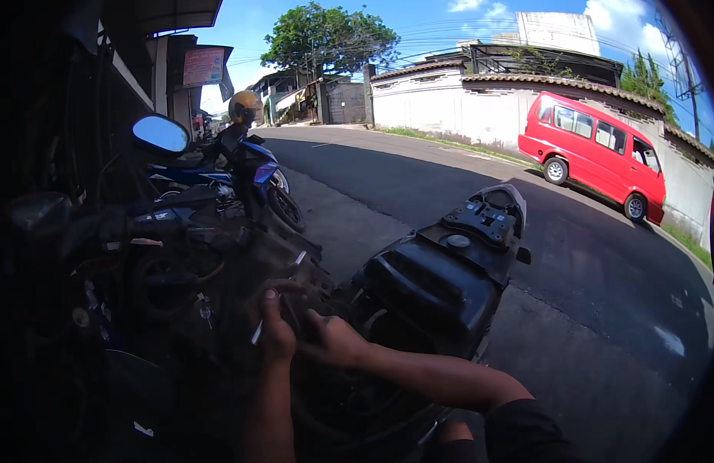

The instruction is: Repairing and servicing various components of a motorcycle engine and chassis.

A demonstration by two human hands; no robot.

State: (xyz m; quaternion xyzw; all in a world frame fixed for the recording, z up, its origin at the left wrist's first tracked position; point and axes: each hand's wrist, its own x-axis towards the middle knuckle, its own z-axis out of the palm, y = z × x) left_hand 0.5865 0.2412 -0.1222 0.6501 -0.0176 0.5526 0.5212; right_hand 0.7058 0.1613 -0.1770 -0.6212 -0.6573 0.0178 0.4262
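Observation:
My left hand (pixel 276 328) is closed, thumb up, over the dark, partly stripped front of a motorcycle. A slim shiny metal bar (pixel 299 258) shows above its fingers, and a bright end sticks out below them, apparently of the same bar. Just to the right, my right hand (pixel 334 341) has its fingers curled in close to the left one; shadow hides what they grip. Beside my hands, the black motorcycle body (pixel 434 285) lies uncovered, with a round cap and a rear rack. Deep shade hides the parts beneath my hands.
A blue motorcycle (pixel 268 174) with a yellow helmet (pixel 245 106) above it stands at the far left. Nearer is a round mirror (pixel 161 134). Beyond the asphalt road (pixel 580 262), a red van (pixel 596 154) stands along a white wall (pixel 438 104).

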